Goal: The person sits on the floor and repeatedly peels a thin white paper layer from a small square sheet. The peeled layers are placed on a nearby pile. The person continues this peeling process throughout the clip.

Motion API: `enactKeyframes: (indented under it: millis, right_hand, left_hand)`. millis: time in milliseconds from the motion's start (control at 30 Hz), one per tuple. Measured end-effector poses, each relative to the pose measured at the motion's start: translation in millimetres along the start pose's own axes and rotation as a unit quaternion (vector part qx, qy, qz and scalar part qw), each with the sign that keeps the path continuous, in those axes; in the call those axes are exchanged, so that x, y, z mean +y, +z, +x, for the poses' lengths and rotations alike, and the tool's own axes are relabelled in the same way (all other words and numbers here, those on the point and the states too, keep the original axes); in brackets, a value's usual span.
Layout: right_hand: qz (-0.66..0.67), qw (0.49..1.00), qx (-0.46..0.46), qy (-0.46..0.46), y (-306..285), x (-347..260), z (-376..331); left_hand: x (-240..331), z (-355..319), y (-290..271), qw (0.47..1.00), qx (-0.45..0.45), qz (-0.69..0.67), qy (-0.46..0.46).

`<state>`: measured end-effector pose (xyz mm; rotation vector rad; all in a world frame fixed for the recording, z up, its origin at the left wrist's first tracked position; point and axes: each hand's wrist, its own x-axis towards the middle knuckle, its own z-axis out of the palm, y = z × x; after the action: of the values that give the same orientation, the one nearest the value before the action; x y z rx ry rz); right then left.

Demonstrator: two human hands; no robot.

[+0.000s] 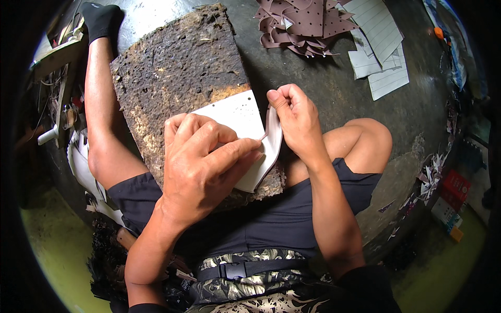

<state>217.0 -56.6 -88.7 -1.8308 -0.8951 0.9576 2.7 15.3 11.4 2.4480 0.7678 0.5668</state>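
Observation:
A white sheet piece (241, 110) with small dark holes lies on a rough, dark board (177, 62) across my lap. My left hand (201, 159) rests over the sheet, its thumb and forefinger brought together at the sheet's right side. My right hand (298, 117) is closed, pinching the upper end of a pale, curved strip (274, 130) that rises along that same side. Whether the strip is a fold of the sheet or a separate layer, I cannot tell. Part of the sheet is hidden under my left hand.
A heap of brownish-pink dotted cut pieces (305, 23) lies on the dark floor beyond the board. White lined sheets (383, 47) lie to its right. My bent legs flank the board. Scraps (432, 175) and a red packet (455, 188) sit at the far right.

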Motion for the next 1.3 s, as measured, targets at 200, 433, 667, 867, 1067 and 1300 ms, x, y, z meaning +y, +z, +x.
enactKeyframes:
  millis: [200, 433, 667, 867, 1067, 1300]
  right_hand:
    - [0.088, 0.987, 0.016, 0.134, 0, 1, 10]
    - [0.47, 0.86, 0.101, 0.175, -15, -47, -54]
    - [0.375, 0.923, 0.079, 0.041, 13, -67, -68]
    - [0.355, 0.933, 0.05, 0.026, 8, -61, -60]
    - [0.325, 0.945, 0.031, 0.012, 3, -57, -55]
    - [0.324, 0.946, 0.019, 0.01, 0, -55, -52]
  left_hand:
    - [4, 0, 9, 0.999, 0.026, 0.02, 0.014]
    - [7, -5, 12, 0.999, 0.041, 0.027, 0.0]
    - [9, -5, 12, 0.999, 0.037, 0.024, -0.001]
    - [4, -4, 7, 1.0, 0.02, 0.021, 0.01]
    - [0, -4, 1, 0.999, 0.003, 0.022, 0.026]
    - [-6, -6, -3, 0.999, -0.007, 0.011, 0.038]
